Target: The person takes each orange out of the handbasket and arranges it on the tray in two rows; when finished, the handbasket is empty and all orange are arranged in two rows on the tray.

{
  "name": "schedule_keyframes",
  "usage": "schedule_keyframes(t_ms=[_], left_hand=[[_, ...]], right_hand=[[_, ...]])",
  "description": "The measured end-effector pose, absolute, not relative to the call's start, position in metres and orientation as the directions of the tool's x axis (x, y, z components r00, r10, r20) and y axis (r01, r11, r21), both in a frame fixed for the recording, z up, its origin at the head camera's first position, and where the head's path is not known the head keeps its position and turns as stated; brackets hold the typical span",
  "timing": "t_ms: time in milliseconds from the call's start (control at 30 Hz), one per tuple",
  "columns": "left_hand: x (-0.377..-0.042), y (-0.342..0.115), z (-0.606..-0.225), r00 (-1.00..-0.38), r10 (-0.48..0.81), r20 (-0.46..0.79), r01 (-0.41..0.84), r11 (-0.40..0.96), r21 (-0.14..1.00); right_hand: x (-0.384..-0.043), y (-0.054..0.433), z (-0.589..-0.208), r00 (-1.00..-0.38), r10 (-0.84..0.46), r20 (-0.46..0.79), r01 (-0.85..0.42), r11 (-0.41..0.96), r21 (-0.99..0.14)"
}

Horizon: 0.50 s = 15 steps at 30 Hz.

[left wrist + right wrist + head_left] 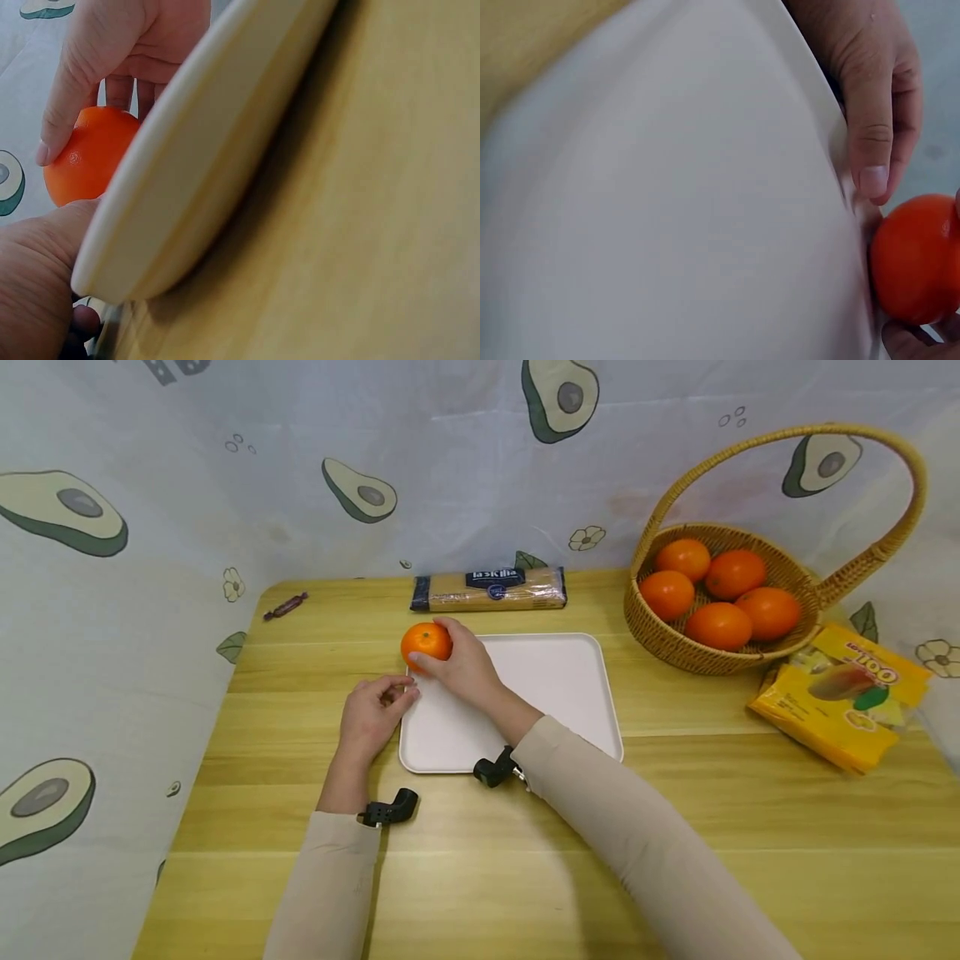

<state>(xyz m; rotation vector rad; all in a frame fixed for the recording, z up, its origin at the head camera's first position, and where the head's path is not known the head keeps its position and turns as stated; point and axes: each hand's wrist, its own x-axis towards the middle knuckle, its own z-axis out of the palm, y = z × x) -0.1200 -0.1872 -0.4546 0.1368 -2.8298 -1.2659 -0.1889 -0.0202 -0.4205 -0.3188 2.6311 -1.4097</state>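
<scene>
Pinching the orange (424, 642) between thumb and fingers, the right hand (471, 668) is at the far-left corner of the tray (547, 693); the left hand (370, 714), partly curled, hold unclear, lies just nearside.

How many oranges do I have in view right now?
6: one orange in the right hand, and five oranges in the wicker basket. More could be hidden beneath those five.

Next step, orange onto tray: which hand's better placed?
Probably the right hand: it grips the orange at a corner of the tray. The left hand is at the tray's edge, not on the orange.
</scene>
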Motion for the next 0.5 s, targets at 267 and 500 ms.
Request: schedule_keyframes(t_ms=[267, 500], left_hand=[[-0.1188, -0.1868, -0.4535, -0.995, -0.096, -0.014, -0.074, 0.664, 0.744], [-0.1190, -0.1872, -0.4534, -0.995, -0.099, 0.001, -0.066, 0.671, 0.738]], right_hand=[[-0.1888, -0.0221, -0.4183, -0.967, -0.250, -0.044, -0.109, 0.566, -0.817], [-0.1861, -0.0162, -0.4141, -0.964, -0.263, -0.031, -0.133, 0.584, -0.801]])
